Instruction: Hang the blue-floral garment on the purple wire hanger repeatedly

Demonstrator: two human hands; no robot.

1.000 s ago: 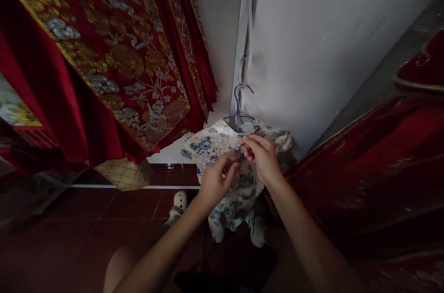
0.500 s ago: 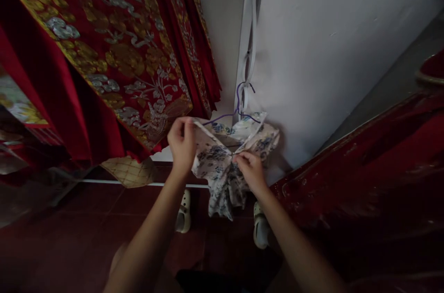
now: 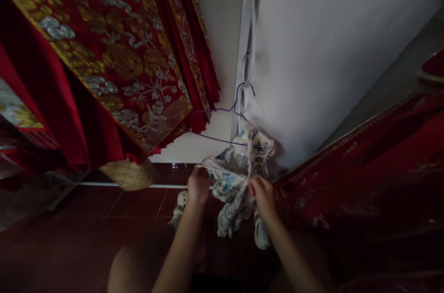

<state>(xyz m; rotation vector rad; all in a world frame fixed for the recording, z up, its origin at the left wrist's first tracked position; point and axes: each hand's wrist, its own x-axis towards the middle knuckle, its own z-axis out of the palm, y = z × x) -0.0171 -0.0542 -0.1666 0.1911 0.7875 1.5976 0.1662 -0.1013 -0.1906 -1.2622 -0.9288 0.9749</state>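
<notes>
A white garment with a blue-grey floral print [image 3: 231, 186], which looks like a small blouse, hangs partly on a purple hanger [image 3: 222, 139]. The hanger's right end is inside the garment's right shoulder, while its left arm is bare. My left hand [image 3: 199, 184] is closed on the left edge of the garment's neckline, below the hanger. With fingers pinched, my right hand [image 3: 262, 193] holds the front of the neckline near its middle. The lower part of the garment dangles in folds between my forearms.
Red cloth embroidered in gold and silver [image 3: 132, 52] hangs at the left, near the hanger's bare end. A white cable [image 3: 254, 29] runs down the pale wall [image 3: 312, 43]. Dark red furniture [image 3: 374, 163] stands at the right. Pale clogs [image 3: 182, 198] are on the tiled floor.
The garment's left shoulder has come off the hanger, baring its left arm and lower bar. Both hands have moved down and a little right with the neckline.
</notes>
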